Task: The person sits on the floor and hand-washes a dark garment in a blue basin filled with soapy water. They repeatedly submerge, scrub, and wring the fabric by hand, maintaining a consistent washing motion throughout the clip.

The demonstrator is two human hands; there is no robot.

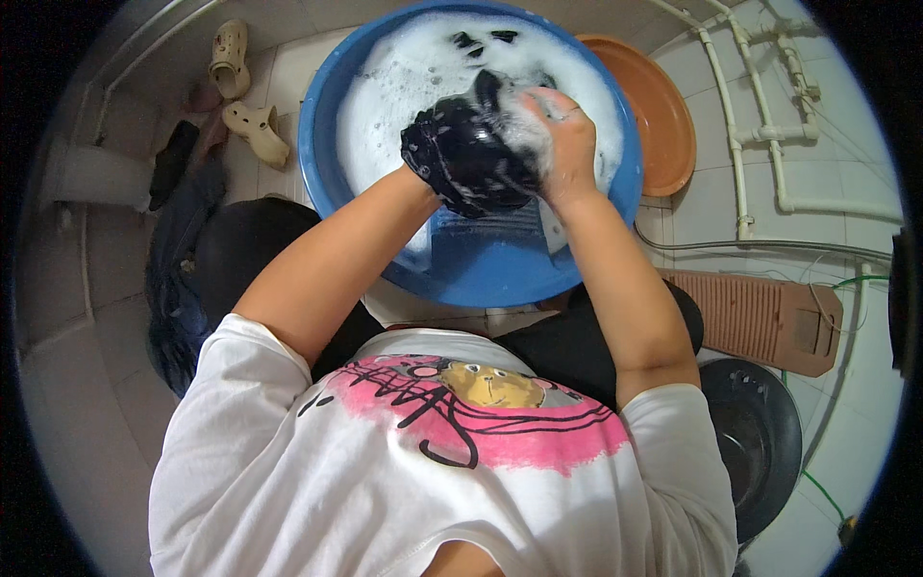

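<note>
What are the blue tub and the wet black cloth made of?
The blue tub looks like plastic: smooth, evenly coloured, softly shiny.

The black cloth seems like fabric, wet and glossy, since it bunches in folds; I can't tell which fibre.

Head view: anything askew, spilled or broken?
Only minor: at left on the floor, the upper pale clog and lower pale clog sit apart at different angles, not paired neatly. The foam lies inside the blue basin; I see no spill. The dark cloth is too bunched to judge for damage.
</note>
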